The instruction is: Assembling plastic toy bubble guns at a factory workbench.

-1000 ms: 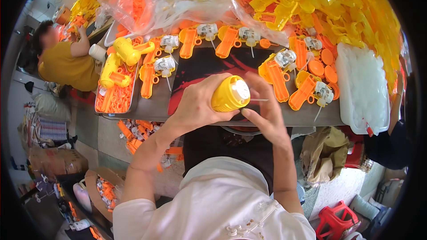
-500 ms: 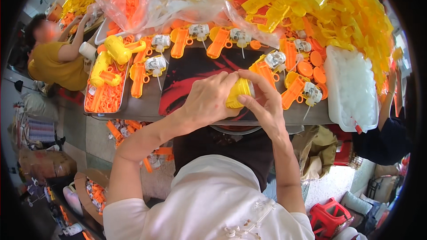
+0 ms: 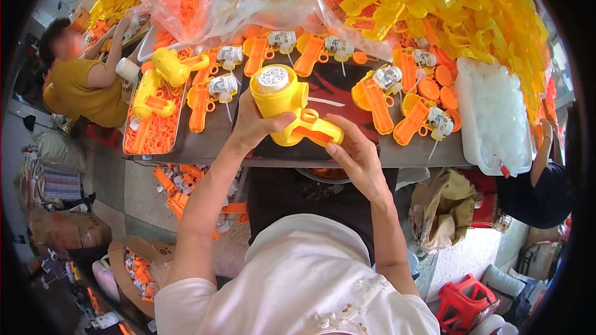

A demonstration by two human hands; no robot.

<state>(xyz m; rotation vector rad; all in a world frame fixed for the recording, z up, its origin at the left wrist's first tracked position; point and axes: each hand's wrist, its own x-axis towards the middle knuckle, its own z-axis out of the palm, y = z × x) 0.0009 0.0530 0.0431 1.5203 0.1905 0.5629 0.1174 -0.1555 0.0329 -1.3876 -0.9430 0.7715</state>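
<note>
Between my hands, above the dark mat [image 3: 261,153] with red patterns, is a yellow toy bubble gun [image 3: 279,102]. Its round white front with small holes faces up. A thin white tube sticks out on its right side, and an orange trigger shows at the handle. My left hand [image 3: 249,125] wraps round the barrel with the thumb across it. The fingers of my right hand [image 3: 357,152] close on the end of the handle. Half-assembled guns [image 3: 377,96] with orange grips, clear motor units and thin tubes lie around the mat.
Left stands a tray [image 3: 126,150] of small orange parts with yellow guns on top. A white tub [image 3: 529,161] of whitish pieces is at the right. Yellow shells [image 3: 428,0] heap up behind. A co-worker [image 3: 87,84] sits at the far left; a red stool [image 3: 465,301] stands lower right.
The yellow gun has been turned, so its white front now faces up and its handle points right. My left hand has shifted left to the barrel; my right hand has moved lower, to the handle.
</note>
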